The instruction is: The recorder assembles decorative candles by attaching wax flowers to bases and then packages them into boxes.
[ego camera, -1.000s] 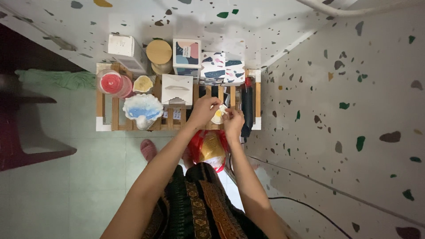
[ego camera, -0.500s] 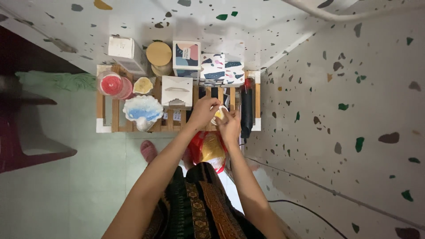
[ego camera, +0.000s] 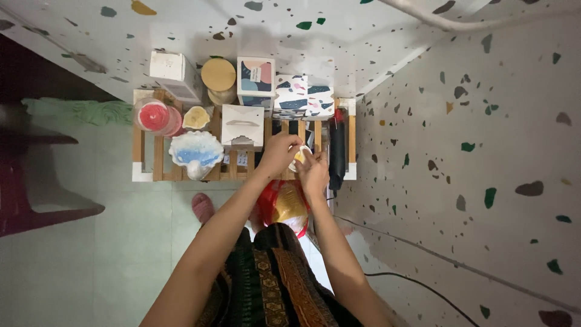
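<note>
arms: bare, no sleeves | hands (ego camera: 296, 160): bare, no rings seen | garment: dark cloth, orange-brown patterned bands

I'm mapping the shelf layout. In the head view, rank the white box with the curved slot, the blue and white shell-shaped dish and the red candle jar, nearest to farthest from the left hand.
1. White box: just left of the left hand.
2. Shell-shaped dish: further left, front edge.
3. Red candle jar: far left end.

A small pale object with a yellow middle (ego camera: 299, 156) sits pinched between both hands, mostly hidden by fingers. It hangs just above the front edge of the slatted wooden shelf (ego camera: 156, 158). Its exact shape cannot be made out.
</note>
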